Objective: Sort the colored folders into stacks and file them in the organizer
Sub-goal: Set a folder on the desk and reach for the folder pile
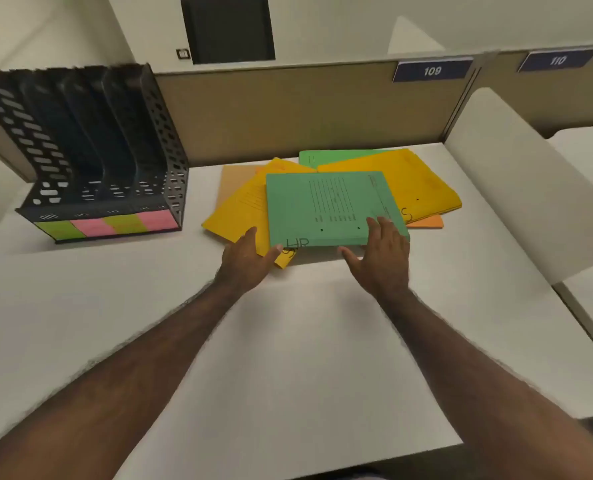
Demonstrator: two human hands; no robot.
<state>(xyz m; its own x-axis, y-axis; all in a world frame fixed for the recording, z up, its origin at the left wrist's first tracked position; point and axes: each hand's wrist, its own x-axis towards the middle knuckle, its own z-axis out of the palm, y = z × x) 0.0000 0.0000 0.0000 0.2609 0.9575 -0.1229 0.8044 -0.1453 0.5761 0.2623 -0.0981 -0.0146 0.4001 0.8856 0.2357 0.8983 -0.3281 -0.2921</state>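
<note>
A loose pile of folders lies on the white desk [288, 341]. On top is a green folder [322, 206] marked "HR". My left hand [250, 258] grips its near left corner, thumb on top. My right hand [380, 254] holds its near right edge, fingers on the cover and thumb under the edge. Beneath lie yellow folders [236, 213], [423, 181], a second green folder [326, 156], an orange one [426, 221] and a brown one [234, 181]. The black mesh organizer [91, 143] stands at the left with its slots bare and coloured labels on its front.
A beige partition [288, 109] with number plates 109 and 110 runs behind the desk. A white side divider [530, 188] stands at the right. A dark monitor-like panel [227, 27] hangs on the far wall.
</note>
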